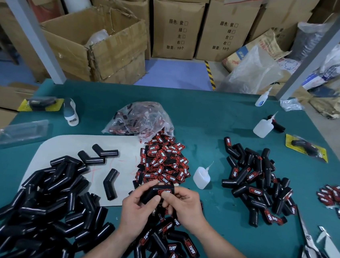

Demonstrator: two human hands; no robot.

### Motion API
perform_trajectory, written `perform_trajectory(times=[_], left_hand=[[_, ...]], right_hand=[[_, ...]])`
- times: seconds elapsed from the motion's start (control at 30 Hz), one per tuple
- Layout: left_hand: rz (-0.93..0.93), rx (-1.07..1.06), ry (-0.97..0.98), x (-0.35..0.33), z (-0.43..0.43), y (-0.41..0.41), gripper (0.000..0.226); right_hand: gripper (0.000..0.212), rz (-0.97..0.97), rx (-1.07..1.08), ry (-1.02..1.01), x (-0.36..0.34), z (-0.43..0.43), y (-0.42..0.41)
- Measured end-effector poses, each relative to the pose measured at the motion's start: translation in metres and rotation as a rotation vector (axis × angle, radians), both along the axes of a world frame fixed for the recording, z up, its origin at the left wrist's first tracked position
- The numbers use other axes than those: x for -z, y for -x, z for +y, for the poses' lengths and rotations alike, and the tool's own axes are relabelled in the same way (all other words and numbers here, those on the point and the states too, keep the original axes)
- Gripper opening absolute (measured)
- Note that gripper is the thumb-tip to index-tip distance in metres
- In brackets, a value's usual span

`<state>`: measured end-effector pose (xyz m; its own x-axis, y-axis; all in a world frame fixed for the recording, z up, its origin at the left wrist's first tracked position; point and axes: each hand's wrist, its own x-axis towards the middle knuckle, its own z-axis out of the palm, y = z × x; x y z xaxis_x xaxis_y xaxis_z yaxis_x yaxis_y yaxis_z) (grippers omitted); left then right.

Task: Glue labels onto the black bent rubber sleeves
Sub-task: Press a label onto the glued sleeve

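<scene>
Label (163, 191) "TAPER" on black bent sleeve (150, 191).

Dim, even overhead light; shadows soft. Highlights noted on the sleeve pile (37, 205) at 8 o'clock. Edges bowed, slightly blurred.

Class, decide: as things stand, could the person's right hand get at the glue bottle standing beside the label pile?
Probably yes: the glue bottle stands on bare table just beyond the right hand, nothing between. But that hand is busy holding the sleeve.
</scene>
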<state>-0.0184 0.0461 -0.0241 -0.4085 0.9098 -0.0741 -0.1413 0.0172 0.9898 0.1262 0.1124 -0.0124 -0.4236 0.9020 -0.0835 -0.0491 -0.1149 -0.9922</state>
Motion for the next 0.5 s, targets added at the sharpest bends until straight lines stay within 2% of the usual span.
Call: perform_trajectory(times=[0.17, 0.3, 0.5], left_hand=[[0.038, -0.058, -0.006, -0.005, 0.002, -0.0046, 0.039], [0.06, -0.052, -0.012, -0.0045, 0.0017, -0.004, 0.038], [0.059, 0.0, -0.101, -0.0055, -0.0047, 0.0006, 0.03]], right_hand=[[0.017, 0.024, -0.018, 0.006, -0.0006, -0.0018, 0.0021], [0.024, 0.024, -0.036, 0.006, -0.0009, -0.003, 0.001], [0.011, 0.002, 0.018, -0.035, -0.0017, -0.0088, 0.0027]])
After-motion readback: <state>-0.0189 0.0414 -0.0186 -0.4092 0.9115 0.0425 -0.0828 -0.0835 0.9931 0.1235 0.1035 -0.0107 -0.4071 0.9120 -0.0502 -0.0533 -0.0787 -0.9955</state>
